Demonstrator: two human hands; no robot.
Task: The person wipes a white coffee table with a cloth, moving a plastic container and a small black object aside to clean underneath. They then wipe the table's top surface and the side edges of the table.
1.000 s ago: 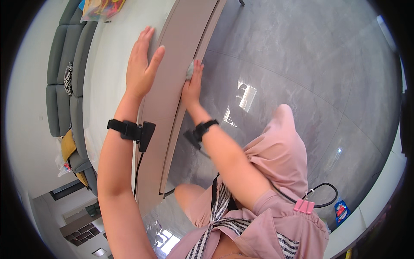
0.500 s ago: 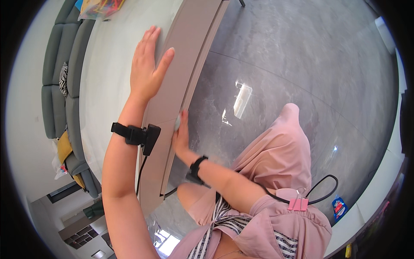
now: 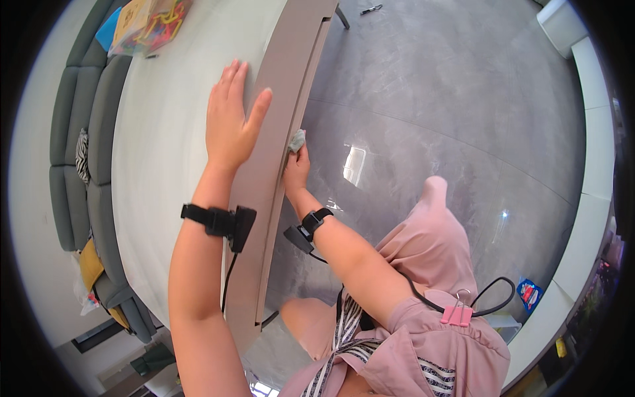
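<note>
My left hand (image 3: 229, 129) lies flat on the white tabletop (image 3: 175, 159) near its edge, palm down, fingers stretched and thumb apart. Lower down, my right hand (image 3: 297, 170) is against the taupe side panel (image 3: 278, 112) of the table. Its fingers are closed on a crumpled pale grey-green cloth (image 3: 297, 141), which touches the panel. Part of those fingers is hidden by the cloth and the panel edge. Each wrist wears a black strap with a small black device and a cable.
A clear bag of colourful pieces (image 3: 155, 26) stands at the table's far end. Beyond the table runs a grey sofa (image 3: 63, 198). Shiny grey floor tiles (image 3: 430, 99) spread to the right, with a dark small object (image 3: 371, 10) far off and a blue-red packet (image 3: 529, 295) near a white cabinet.
My right hand has moved farther along the side panel, away from me, and the cloth in it shows more. The left hand stays flat on the tabletop while the view has shifted.
</note>
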